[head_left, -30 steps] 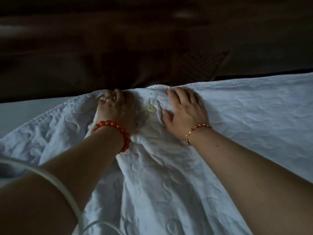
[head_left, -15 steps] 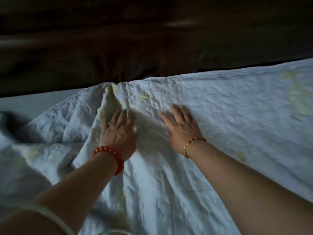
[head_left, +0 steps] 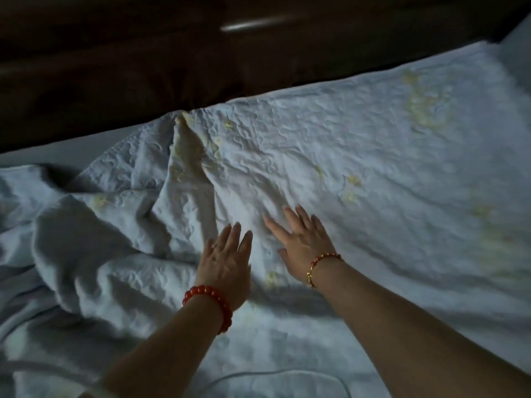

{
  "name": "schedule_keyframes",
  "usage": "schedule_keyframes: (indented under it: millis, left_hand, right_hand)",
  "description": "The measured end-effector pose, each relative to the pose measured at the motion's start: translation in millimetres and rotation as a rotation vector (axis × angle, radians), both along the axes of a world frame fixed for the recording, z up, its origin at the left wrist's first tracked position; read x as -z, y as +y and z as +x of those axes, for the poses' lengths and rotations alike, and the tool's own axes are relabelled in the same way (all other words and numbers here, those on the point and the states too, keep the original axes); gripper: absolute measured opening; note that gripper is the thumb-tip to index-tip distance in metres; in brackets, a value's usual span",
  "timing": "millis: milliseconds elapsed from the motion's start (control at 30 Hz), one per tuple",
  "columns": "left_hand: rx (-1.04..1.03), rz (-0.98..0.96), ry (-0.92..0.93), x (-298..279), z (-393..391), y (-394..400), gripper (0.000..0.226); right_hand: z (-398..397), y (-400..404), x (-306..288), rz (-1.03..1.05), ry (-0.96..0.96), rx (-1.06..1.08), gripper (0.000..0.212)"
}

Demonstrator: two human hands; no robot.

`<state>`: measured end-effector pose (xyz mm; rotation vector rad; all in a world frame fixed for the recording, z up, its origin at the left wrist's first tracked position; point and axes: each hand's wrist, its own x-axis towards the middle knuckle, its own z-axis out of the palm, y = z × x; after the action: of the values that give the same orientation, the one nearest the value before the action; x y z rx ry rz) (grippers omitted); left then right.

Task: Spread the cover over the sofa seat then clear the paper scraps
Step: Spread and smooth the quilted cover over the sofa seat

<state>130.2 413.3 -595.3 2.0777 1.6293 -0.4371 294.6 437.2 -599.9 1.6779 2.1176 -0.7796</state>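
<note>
A pale quilted cover [head_left: 359, 156] with faint yellow patches lies over the sofa seat. Its right part is fairly flat. Its left part [head_left: 94, 242] is bunched in deep folds, and a ridge runs to the back edge. My left hand [head_left: 225, 264], with a red bead bracelet, rests flat on the cover with fingers apart. My right hand [head_left: 301, 244], with a thin gold bracelet, lies flat beside it, fingers spread. Neither hand holds anything. No paper scraps show.
The dark brown sofa backrest [head_left: 143, 67] runs along the far side. A strip of bare pale seat [head_left: 57, 152] shows at the far left. A thin white cable [head_left: 287, 377] crosses the near edge of the view. The room is dim.
Both hands have slid back from the cover's far edge toward me, flattening out. More of the cover's right part and the folds at left have come into view.
</note>
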Motion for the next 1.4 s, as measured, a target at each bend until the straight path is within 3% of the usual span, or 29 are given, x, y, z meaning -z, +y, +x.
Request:
schedule_keyframes:
  millis: [467, 667, 933, 1100, 1200, 1400]
  left_hand:
    - [0.311, -0.038, -0.035, -15, -58, -135, 0.063]
    - [0.418, -0.116, -0.055, 2, -47, -189, 0.056]
    - [0.443, -0.126, 0.019, 18, -37, -235, 0.069]
    - [0.409, -0.047, 0.041, 27, -29, -246, 0.044]
    - [0.373, -0.035, 0.078, 30, -26, -250, 0.028]
    - [0.349, -0.283, 0.051, 25, -26, -270, 0.029]
  right_hand:
    - [-43, -166, -27, 0.125, -0.028, 0.221, 0.058]
    - [-47, -217, -13, 0.138, -0.028, 0.236, 0.043]
    - [-28, -266, 5, 0.072, -0.056, 0.181, 0.050]
    - [-20, -295, 18, -0.038, -0.068, 0.074, 0.048]
    - [-20, -308, 24, -0.004, -0.097, 0.034, 0.031]
    - [-19, -327, 16, -0.173, -0.112, -0.055, 0.035]
